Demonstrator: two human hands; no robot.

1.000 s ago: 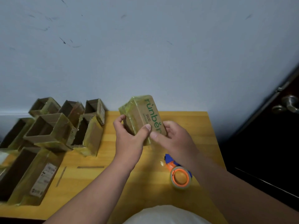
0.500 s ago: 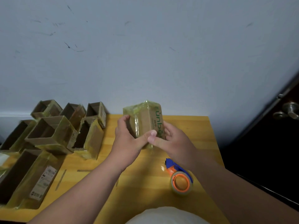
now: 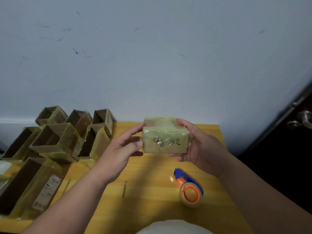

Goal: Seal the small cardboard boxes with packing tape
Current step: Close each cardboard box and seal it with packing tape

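I see dark handwriting on the near face of the taped box [image 3: 165, 141], too scrawled to read. The box lies with its long axis left to right, held above the bench [image 3: 152, 174], my left hand [image 3: 124, 149] and right hand [image 3: 200, 147] each curled round an end. Open boxes [image 3: 54, 142] at left carry blurred labels. The tape dispenser [image 3: 190, 190] lies near right.

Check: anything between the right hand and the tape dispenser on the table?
Nothing visible. The tape dispenser lies alone on the bare table, below the right hand, but both hands hold the taped box.
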